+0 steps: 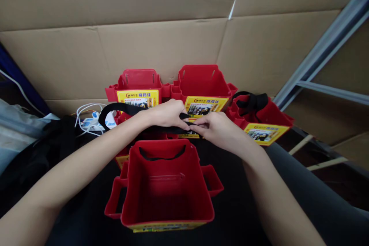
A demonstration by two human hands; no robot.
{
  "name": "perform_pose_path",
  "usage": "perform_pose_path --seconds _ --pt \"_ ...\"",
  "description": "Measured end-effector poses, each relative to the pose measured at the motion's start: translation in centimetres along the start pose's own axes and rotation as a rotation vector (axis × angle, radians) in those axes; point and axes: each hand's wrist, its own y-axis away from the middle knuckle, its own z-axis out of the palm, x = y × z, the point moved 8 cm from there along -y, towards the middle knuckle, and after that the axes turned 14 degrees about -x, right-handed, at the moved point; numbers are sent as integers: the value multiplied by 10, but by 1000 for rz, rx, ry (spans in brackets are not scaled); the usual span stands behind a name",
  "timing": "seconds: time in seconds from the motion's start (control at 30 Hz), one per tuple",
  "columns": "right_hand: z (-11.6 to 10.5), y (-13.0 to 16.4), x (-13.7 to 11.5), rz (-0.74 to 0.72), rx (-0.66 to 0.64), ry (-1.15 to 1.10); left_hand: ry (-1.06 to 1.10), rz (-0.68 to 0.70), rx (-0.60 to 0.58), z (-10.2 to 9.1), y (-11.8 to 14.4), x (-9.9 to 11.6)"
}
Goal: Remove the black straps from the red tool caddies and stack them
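A black strap [167,129] runs between my two hands, just above the back rim of the nearest red plastic bucket [170,184]. My left hand [170,113] is closed on it, with a loop of strap curving out to the left. My right hand [211,125] pinches the same strap close to my left fingertips. The nearest bucket is open at the top, with small side pockets and a yellow label at its front. Part of a black strap passes through the slots in its back wall. My fingertips partly hide the strap's end.
Behind my hands stand two red buckets [201,80] with yellow labels, against a cardboard wall [161,46]. To the right, a tilted red bucket [261,117] has a bundled black strap on it. White cables and a power strip [93,122] lie at left. A metal frame [317,50] slants at right.
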Motion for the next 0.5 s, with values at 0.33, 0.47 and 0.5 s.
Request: perform_pose_path --seconds 0.33,0.47,0.5 --pt "3 7 27 313 -117 177 -386 -494 154 -6 90 -57" --pt "3 -2 9 174 -25 247 -399 -578 277 -22 109 -50" --pt "0 -5 -5 67 45 235 -392 -532 303 -24 105 -42"
